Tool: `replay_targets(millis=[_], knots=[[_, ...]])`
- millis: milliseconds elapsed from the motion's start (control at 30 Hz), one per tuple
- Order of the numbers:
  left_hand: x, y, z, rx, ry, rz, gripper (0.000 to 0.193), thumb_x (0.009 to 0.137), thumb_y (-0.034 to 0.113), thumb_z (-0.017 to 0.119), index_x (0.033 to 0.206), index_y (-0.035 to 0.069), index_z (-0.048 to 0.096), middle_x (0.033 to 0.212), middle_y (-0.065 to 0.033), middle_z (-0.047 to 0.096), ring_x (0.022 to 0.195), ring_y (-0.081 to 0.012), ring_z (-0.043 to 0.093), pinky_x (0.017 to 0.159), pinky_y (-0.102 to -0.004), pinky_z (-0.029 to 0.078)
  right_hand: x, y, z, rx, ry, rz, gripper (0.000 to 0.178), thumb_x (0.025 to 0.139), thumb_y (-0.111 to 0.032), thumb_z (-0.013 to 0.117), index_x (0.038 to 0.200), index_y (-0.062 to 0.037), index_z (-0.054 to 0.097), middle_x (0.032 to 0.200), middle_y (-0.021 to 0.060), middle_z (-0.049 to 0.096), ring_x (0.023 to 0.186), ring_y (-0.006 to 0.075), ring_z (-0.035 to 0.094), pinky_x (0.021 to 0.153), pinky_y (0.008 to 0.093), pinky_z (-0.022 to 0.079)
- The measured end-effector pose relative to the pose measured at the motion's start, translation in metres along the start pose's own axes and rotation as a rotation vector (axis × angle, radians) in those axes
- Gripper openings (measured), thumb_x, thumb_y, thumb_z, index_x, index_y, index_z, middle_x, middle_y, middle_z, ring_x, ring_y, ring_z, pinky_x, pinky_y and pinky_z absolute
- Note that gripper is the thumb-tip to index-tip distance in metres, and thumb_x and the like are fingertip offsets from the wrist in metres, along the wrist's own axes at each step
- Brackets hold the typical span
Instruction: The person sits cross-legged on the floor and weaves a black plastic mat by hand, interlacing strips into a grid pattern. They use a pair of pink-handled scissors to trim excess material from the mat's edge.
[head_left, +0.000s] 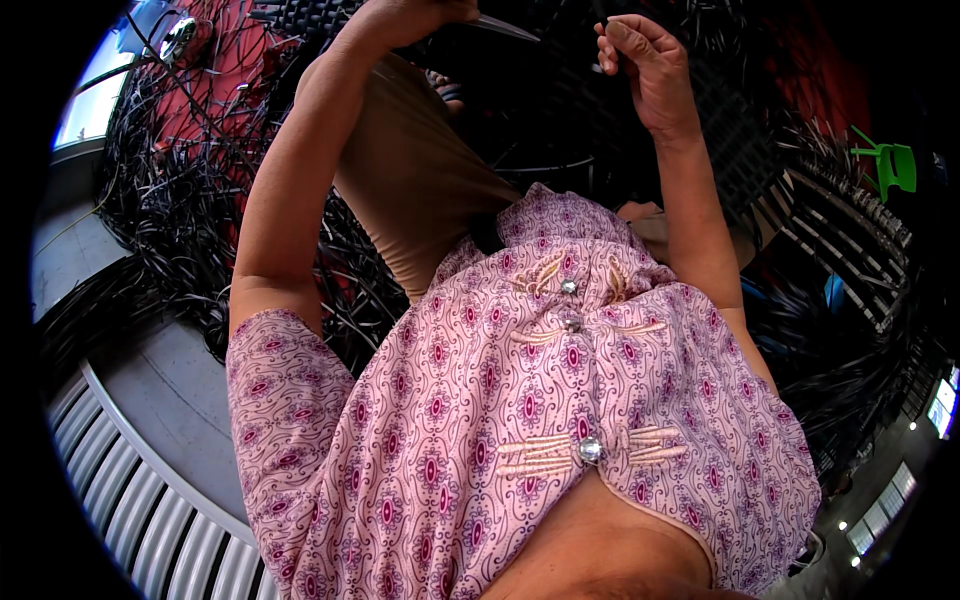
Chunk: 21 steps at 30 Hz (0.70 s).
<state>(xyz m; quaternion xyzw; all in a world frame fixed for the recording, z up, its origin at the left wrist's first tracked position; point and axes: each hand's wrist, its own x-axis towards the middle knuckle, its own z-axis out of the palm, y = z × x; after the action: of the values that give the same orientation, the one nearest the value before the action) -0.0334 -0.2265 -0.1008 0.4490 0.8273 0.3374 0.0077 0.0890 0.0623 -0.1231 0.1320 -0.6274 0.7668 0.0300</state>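
Note:
My left hand [415, 15] is partly cut off by the top edge. Its fingers look closed on a tool with a pointed metal blade [508, 29] that juts out to the right; the handle is hidden. To the right, apart from the blade, I hold up my right hand [645, 58] with the fingers curled and the thumb pressed toward them. Whatever they pinch is lost against the dark background. Black woven strip-work [735, 145] lies below and beside this hand. Another black woven piece [305, 15] shows near my left hand.
Tangled black strips [165, 200] lie over a red surface [215, 65] on the left. A pale slatted seat [150, 490] stands at lower left on grey floor [180, 385]. At right are a ribbed dark frame [845, 235] and a green plastic object [895, 168]. My bent leg [415, 170] rises between my arms.

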Motion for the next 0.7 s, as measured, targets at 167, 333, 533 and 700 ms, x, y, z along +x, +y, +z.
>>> replay_targets(millis=[167, 333, 533, 700], knots=[[-0.006, -0.004, -0.007, 0.007, 0.026, 0.094, 0.009, 0.082, 0.014, 0.074, 0.083, 0.005, 0.071, 0.079, -0.0077, 0.064, 0.075, -0.0247, 0.065, 0.068, -0.0366, 0.052, -0.003, -0.003, -0.001, 0.036, -0.005, 0.025, 0.023, 0.099, -0.019, 0.068, 0.108, 0.0021, 0.072, 0.086, 0.0054, 0.07, 0.071, 0.0107, 0.062, 0.069, 0.0251, 0.051], [-0.006, -0.003, -0.008, -0.059, 0.024, 0.036, 0.009, 0.082, 0.015, 0.074, 0.085, 0.006, 0.073, 0.08, -0.0072, 0.065, 0.076, -0.0235, 0.065, 0.068, -0.0363, 0.052, -0.002, -0.002, -0.001, 0.08, -0.014, 0.038, 0.023, 0.099, -0.018, 0.068, 0.108, 0.0027, 0.071, 0.085, 0.0061, 0.069, 0.072, 0.0111, 0.062, 0.068, 0.0258, 0.051], [-0.012, 0.004, -0.01, 0.105, 0.051, -0.053, 0.011, 0.082, 0.019, 0.074, 0.084, 0.008, 0.072, 0.081, -0.0066, 0.064, 0.081, -0.025, 0.065, 0.072, -0.0374, 0.052, -0.002, -0.001, -0.001, 0.083, -0.015, 0.051, 0.023, 0.099, -0.018, 0.068, 0.108, 0.0028, 0.072, 0.085, 0.0056, 0.069, 0.072, 0.011, 0.061, 0.068, 0.0258, 0.051], [-0.015, 0.035, -0.011, 0.426, 0.113, 0.052, 0.008, 0.082, 0.02, 0.073, 0.082, 0.013, 0.068, 0.083, -0.0053, 0.059, 0.087, -0.0246, 0.062, 0.078, -0.0414, 0.048, -0.002, 0.004, -0.007, 0.077, -0.019, 0.027, 0.023, 0.099, -0.018, 0.068, 0.108, 0.0023, 0.072, 0.086, 0.0057, 0.069, 0.072, 0.0111, 0.062, 0.069, 0.0256, 0.051]])
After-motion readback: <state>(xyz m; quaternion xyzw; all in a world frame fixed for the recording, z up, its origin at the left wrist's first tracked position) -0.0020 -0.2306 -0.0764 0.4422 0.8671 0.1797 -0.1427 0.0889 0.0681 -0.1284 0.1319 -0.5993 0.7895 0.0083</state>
